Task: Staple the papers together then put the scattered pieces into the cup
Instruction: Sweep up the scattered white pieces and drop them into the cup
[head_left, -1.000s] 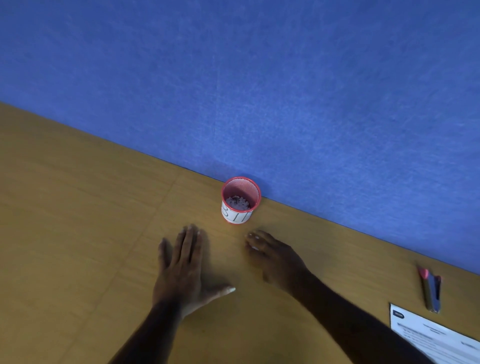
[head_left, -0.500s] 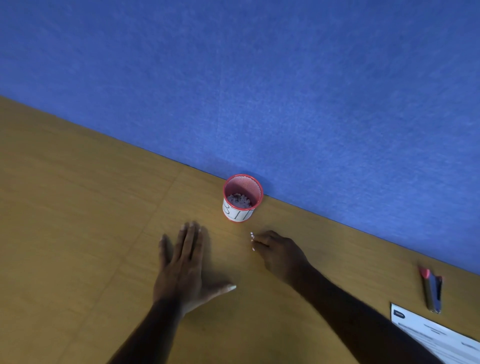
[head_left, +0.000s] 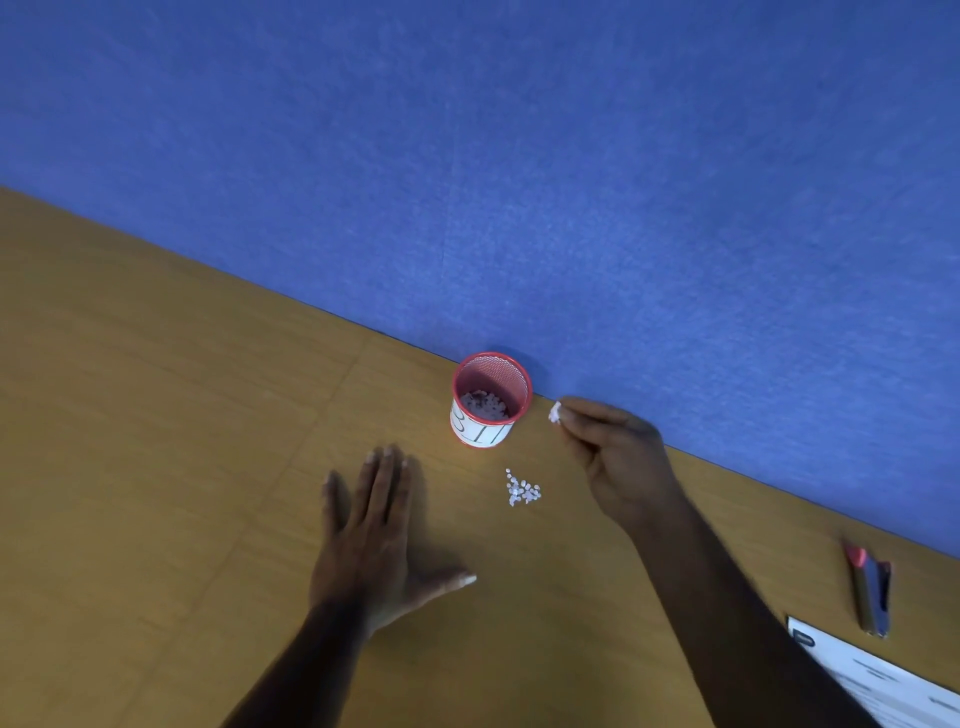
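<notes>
A red mesh cup (head_left: 491, 400) with a white label stands on the wooden table against the blue wall, with small white pieces inside. My right hand (head_left: 618, 457) is raised just right of the cup's rim, its fingertips pinched on a few white pieces (head_left: 555, 413). A small pile of white pieces (head_left: 522, 489) lies on the table in front of the cup. My left hand (head_left: 376, 535) rests flat on the table, fingers spread, left of the pile. The stapler (head_left: 870, 592) and the printed papers (head_left: 883, 680) lie at the right.
The blue wall (head_left: 571, 182) runs diagonally along the table's far edge, right behind the cup. The wooden table (head_left: 156, 467) stretches to the left and toward me.
My right hand has lifted from the table with a pinch of pieces and moved up beside the cup, uncovering the small pile. The left hand has stayed flat.
</notes>
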